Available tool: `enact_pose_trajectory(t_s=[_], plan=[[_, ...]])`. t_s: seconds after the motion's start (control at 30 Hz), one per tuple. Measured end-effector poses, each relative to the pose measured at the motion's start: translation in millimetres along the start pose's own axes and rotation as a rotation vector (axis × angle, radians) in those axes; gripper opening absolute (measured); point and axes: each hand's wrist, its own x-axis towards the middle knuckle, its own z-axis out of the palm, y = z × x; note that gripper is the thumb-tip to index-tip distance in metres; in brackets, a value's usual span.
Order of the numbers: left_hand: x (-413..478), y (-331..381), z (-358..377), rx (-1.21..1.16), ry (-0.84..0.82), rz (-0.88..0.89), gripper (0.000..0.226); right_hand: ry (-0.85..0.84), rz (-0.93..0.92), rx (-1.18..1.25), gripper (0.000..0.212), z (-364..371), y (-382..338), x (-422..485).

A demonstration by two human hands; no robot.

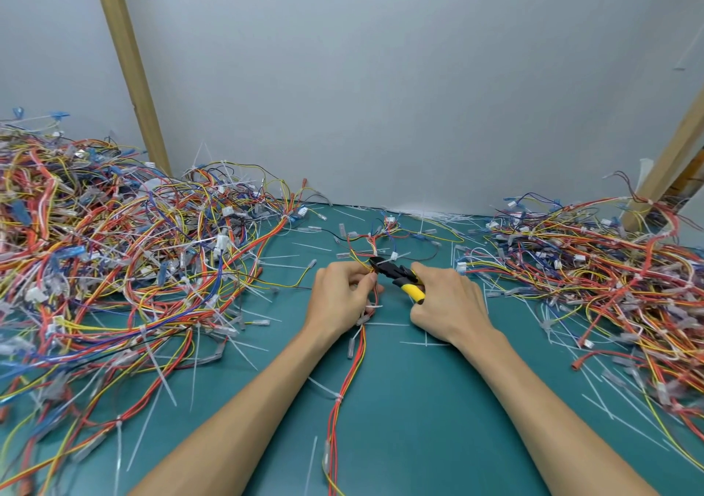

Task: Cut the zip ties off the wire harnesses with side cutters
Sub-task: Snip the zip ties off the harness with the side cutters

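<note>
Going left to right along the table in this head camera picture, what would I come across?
Big pile of wire harnesses → left hand, pinching one wire harness → side cutters → right hand, gripping their yellow handles → second harness pile.

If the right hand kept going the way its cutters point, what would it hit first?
Most likely the wire harness pinched in the left hand; the side cutters in the right hand nearly touch it, though depth is unclear.
</note>
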Motion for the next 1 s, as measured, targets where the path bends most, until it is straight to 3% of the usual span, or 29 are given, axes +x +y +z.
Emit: enact_pose_trajectory(t_s=[0.67, 0.83, 0.93, 1.0], plan=[[1.2, -1.4, 1.1, -0.003, 0.009, -0.001, 0.022, 0.005, 0.059, 0.013, 0.028, 0.7, -2.1, -1.7], [1.9, -1.9, 0.6, -0.03, 0.028, -0.012, 0.028, 0.222, 0.242, 0.001, 0.03, 4.4, 0.4, -4.6], [1.5, 6.8, -4.5, -0.127, -0.158, -0.078, 0.029, 0.237, 0.33, -0.065, 0.051, 6.0, 11.4, -2.1], [0.9, 12.2, -11.5, -0.254, -0.309, -0.138, 0.027, 0.252, 0.415, 0.055, 0.056, 7.2, 15.8, -1.2]])
